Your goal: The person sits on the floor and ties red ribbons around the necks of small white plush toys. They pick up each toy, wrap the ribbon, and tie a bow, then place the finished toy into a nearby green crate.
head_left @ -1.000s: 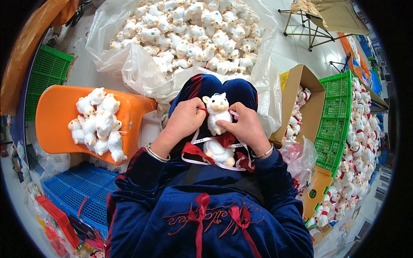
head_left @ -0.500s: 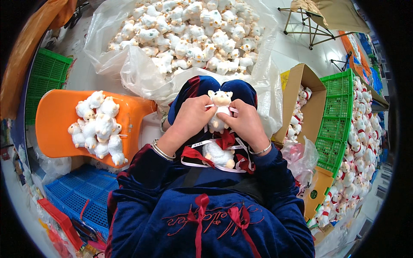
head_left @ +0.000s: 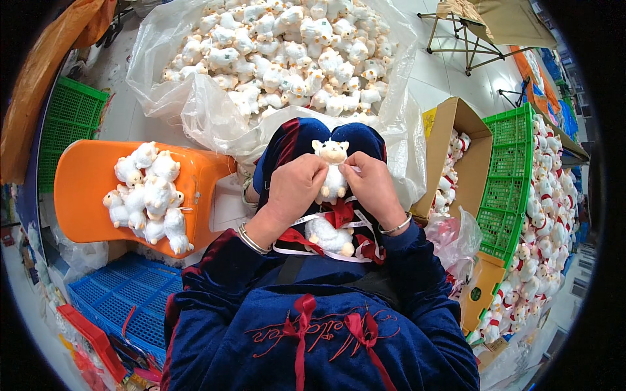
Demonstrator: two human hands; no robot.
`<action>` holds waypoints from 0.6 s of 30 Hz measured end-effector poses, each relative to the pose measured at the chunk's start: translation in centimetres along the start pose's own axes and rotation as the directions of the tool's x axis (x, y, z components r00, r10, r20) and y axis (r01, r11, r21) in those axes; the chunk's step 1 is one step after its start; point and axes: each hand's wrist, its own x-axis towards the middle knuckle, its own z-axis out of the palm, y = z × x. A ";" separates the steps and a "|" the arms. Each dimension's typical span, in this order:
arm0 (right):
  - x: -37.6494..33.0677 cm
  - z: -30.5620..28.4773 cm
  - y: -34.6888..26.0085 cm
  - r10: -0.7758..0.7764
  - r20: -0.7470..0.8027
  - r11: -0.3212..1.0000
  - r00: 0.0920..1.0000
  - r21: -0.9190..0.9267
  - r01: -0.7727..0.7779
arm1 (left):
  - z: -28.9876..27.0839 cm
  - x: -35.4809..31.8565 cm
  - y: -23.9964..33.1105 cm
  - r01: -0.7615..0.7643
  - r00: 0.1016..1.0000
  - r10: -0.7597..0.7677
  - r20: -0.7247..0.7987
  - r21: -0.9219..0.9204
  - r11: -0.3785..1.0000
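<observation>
A small white plush animal (head_left: 334, 179) with a cream muzzle and small ears sits upright between my hands, over my knees. My left hand (head_left: 295, 187) is closed, its thumb and fingers pressed against the toy's left side near the neck. On the other side, my right hand (head_left: 374, 186) pinches at the neck with thumb and forefinger; any ribbon end inside the pinch is hidden. A second white plush toy (head_left: 328, 236) lies on its side in my lap. Around it are loops of white ribbon (head_left: 297, 251) and red ribbon (head_left: 340, 213).
An orange stool (head_left: 81, 195) at left carries several plush toys (head_left: 156, 192). Beyond my knees, a clear plastic bag (head_left: 195, 104) holds a heap of them. At right stand a cardboard box (head_left: 474, 150) and a green crate (head_left: 505, 182), beside ribboned toys (head_left: 541, 228). A blue crate (head_left: 124, 293) is lower left.
The white ribbon ends seen beside the toy's neck no longer show. The toy's head has tipped back slightly, and both hands have shifted a little lower at its sides.
</observation>
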 end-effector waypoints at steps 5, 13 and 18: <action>-0.4 0.5 -0.1 -0.034 -0.040 0.997 0.999 -0.065 0.032 | -1.1 -0.1 0.4 0.247 0.968 -0.247 -0.050 -0.001 0.969; -0.5 0.4 -0.8 0.001 -0.029 0.989 1.000 -0.145 -0.005 | -2.9 -0.2 -0.3 0.281 0.948 -0.293 0.124 0.107 0.954; -0.6 0.6 -1.1 0.017 -0.009 0.977 1.000 -0.215 -0.019 | -2.0 -0.8 0.2 0.167 0.951 -0.216 0.223 0.218 0.962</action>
